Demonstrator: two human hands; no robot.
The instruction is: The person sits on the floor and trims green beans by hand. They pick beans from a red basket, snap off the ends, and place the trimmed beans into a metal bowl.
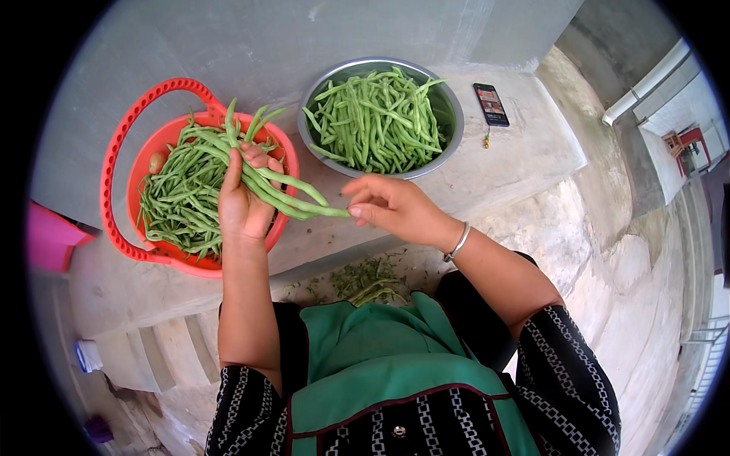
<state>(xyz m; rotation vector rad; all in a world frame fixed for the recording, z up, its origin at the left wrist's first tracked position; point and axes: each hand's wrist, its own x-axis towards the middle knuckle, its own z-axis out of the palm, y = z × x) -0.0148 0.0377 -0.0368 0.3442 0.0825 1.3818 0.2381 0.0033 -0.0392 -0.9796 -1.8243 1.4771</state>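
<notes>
My left hand [247, 194] is wrapped round a small bunch of long green beans [293, 199], over the near right side of a red plastic basket [284, 144]. Between the thumb and fingers of my right hand [388, 204] is pinched the end of one bean from that bunch. Heaps of thinner-looking green beans [182, 199] fill the basket, with a brownish round thing [157, 163] at its left side. Beyond my right hand stands a steel bowl [455, 144] piled with green beans [372, 121].
Basket and bowl stand on a concrete ledge [502, 163] against a grey wall [251, 45]. A phone [491, 105] with a small charm lies right of the bowl. Bean scraps [365, 280] lie below the ledge, before my green apron [372, 380]. A pink container [53, 237] is far left.
</notes>
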